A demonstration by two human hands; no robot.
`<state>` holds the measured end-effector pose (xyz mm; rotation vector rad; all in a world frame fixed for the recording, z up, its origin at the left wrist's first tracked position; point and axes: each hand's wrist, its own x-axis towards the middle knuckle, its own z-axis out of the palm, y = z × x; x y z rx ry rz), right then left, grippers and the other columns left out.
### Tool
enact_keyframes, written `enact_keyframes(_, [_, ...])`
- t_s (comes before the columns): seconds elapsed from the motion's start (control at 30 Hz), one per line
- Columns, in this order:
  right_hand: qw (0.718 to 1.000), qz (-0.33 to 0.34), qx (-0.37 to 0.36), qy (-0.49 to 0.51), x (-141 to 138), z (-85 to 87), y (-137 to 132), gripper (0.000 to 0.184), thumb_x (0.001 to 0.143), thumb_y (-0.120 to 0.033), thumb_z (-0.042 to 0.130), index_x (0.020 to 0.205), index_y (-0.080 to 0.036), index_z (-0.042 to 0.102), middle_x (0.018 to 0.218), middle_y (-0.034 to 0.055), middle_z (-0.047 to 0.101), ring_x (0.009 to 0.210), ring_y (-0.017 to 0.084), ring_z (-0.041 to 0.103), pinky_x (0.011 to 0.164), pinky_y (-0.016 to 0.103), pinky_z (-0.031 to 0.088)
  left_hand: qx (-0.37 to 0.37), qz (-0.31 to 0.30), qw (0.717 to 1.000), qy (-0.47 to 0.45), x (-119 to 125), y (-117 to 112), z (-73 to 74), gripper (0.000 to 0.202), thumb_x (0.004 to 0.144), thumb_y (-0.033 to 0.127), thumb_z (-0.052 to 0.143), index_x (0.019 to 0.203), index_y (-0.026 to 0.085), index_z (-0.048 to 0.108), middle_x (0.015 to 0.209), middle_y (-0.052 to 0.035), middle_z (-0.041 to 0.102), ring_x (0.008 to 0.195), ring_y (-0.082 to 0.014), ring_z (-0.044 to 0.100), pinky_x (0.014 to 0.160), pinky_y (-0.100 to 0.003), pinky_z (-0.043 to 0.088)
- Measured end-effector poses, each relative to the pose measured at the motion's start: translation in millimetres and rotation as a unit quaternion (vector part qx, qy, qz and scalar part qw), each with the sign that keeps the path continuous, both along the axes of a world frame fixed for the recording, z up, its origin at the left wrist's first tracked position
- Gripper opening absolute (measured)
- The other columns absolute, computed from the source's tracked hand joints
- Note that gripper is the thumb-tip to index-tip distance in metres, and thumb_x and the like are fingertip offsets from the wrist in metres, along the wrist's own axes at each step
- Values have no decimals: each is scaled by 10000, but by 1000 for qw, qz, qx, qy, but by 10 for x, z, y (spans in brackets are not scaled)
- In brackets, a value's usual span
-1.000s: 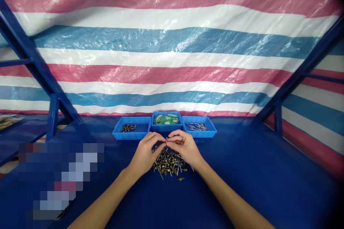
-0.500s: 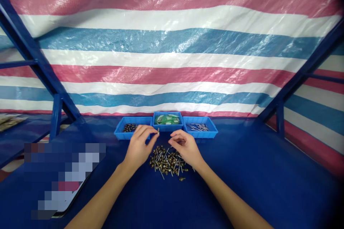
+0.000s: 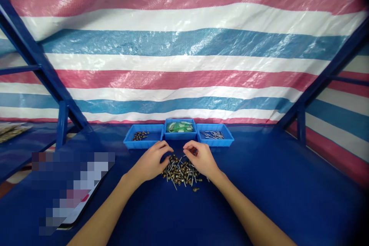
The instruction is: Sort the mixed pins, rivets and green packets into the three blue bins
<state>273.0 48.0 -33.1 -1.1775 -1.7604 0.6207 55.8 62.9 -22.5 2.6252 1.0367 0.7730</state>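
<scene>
A loose pile of small brass pieces and silver pins [image 3: 180,172] lies on the blue table [image 3: 259,184] between my hands. My left hand [image 3: 150,164] rests at the pile's left edge, fingers curled down onto it. My right hand [image 3: 202,158] hovers at the pile's right edge, thumb and forefinger pinched together; what they hold, if anything, is too small to make out. Behind the pile stand three blue trays: the left tray [image 3: 129,145] holds brass pieces, the middle tray [image 3: 179,137] green packets, the right tray [image 3: 215,144] silver pins.
A striped red, white and blue tarp [image 3: 184,65] hangs behind the table. Blue metal frame posts stand at the left [image 3: 62,123] and right [image 3: 301,121]. A blurred-out flat object [image 3: 72,192] lies at the table's left front.
My left hand has come back from beside the left tray down to the pile. My right hand stayed near the pile, still pinched.
</scene>
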Motion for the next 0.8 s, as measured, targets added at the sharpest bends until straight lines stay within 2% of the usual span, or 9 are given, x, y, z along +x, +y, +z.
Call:
enact_keyframes(0.17, [1000,10,13,-15,-9,-14,-3,90,816,-181,585,819,-207,671,721,11,693,630,155,625,597,257,467,-35,8,999,17,-21,18,-65,224,802,90,531,941,206,663,903,-43,633,877,-204,610,771,-296,481])
enact_keyframes(0.43, [998,16,30,-61,-40,-86,-10,111,817,-147,576,818,-209,669,721,10,673,652,153,601,607,257,452,-56,18,998,17,39,33,-80,212,921,163,448,905,197,657,853,-41,637,829,-188,612,745,-285,462])
enact_keyframes(0.63, [996,18,35,-78,-78,-107,-25,126,823,-152,582,838,-223,686,723,14,670,665,161,599,609,262,450,-67,36,994,-83,145,-13,-46,213,940,218,439,878,188,640,826,-40,654,757,-174,606,700,-278,458])
enact_keyframes(0.73, [996,27,37,-73,-90,-61,-44,113,837,-177,590,838,-226,693,730,13,678,676,164,599,615,268,447,-127,64,980,-138,203,-56,1,207,936,271,462,874,196,644,741,-7,646,663,-152,581,618,-252,437])
enact_keyframes(0.8, [996,41,45,-67,-100,-23,-61,96,843,-207,604,814,-228,694,714,9,675,668,163,591,610,271,439,-176,61,968,-169,233,-77,24,216,929,302,476,863,190,648,712,2,635,645,-145,571,593,-240,432])
